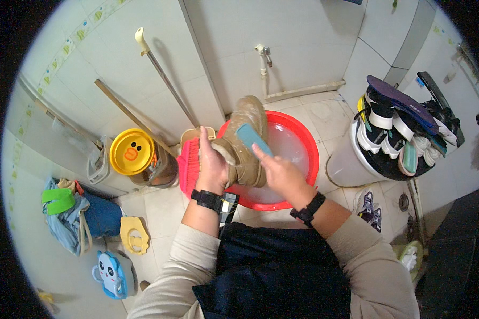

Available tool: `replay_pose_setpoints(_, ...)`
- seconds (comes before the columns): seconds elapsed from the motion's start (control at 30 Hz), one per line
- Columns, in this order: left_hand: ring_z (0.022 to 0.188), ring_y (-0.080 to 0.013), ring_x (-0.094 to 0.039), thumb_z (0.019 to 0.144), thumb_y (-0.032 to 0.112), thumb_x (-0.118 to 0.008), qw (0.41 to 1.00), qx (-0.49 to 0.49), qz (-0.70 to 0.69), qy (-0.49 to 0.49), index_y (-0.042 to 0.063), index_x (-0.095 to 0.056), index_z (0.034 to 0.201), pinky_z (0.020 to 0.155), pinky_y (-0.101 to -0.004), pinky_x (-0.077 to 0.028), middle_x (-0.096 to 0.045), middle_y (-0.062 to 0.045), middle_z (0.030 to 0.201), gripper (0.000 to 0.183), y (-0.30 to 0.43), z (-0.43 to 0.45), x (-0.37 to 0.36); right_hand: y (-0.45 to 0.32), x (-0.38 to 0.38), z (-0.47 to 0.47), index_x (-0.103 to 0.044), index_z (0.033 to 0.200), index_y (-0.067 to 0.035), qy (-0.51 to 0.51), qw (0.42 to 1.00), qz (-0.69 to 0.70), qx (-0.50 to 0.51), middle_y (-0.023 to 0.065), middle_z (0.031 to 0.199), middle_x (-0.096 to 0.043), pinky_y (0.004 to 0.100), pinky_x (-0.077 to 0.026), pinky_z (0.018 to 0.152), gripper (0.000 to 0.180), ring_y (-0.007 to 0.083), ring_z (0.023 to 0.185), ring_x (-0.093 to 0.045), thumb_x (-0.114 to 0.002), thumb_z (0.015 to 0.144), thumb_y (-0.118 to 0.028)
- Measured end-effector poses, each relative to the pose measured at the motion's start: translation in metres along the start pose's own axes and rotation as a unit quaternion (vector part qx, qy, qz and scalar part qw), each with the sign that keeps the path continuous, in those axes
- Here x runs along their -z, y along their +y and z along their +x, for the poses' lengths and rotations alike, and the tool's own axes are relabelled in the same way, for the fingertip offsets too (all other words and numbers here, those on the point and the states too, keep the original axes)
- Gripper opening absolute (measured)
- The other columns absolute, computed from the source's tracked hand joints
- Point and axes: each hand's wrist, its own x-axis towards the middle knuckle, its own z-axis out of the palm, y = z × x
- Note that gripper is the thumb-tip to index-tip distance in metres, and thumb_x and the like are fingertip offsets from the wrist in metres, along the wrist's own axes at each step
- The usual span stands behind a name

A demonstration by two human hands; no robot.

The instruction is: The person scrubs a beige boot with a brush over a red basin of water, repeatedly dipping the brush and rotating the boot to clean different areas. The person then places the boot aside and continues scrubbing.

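A wet tan boot [245, 167] with some suds on it is held by my left hand [213, 167] at its shaft opening, over a red plastic basin [313, 159] of cloudy water. In my right hand [283, 177] is a blue scrubbing brush [251, 139], lying against the boot's side with my index finger stretched along it. The brush's bristles are hidden. Black bands circle both wrists. Just left of my left hand is a pink ruffled item [188, 167], partly covered by it.
Shoes, an insole [403, 103] and another brush [410, 157] lie on a white bin [351, 159] at right. Sneakers [369, 209] stand on the floor. A yellow-lidded bucket [131, 151], long handles, a clothes-filled blue container [103, 215] and a wall tap [266, 54] surround the basin.
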Motion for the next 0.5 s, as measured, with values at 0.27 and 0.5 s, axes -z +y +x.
replay_pose_setpoints(0.27,0.128,-0.0367,-0.054,0.092,0.075,-0.047,0.998,-0.041,-0.051,-0.001,0.000,-0.047,0.141,0.111,-0.0541,-0.041,-0.055,-0.020,0.141,0.090,0.021,-0.005,-0.007,0.009,-0.004,-0.003,-0.048,0.149,-0.019,0.023,0.997,0.054,-0.055,0.0283,0.101,-0.066,0.0458,-0.053,0.077,0.053,0.0441,0.089,-0.066,-0.056,0.098,-0.007)
replay_pose_setpoints(0.5,0.129,-0.0379,-0.054,0.093,0.073,-0.042,0.995,0.072,-0.014,-0.061,0.002,-0.044,0.146,0.110,-0.0552,-0.042,-0.053,-0.021,0.144,0.089,0.003,-0.013,-0.017,0.012,-0.005,0.022,-0.049,0.148,-0.022,0.194,0.972,0.122,0.052,0.0269,0.090,-0.067,0.0503,-0.051,0.066,0.051,0.0426,0.076,-0.066,-0.058,0.098,-0.015)
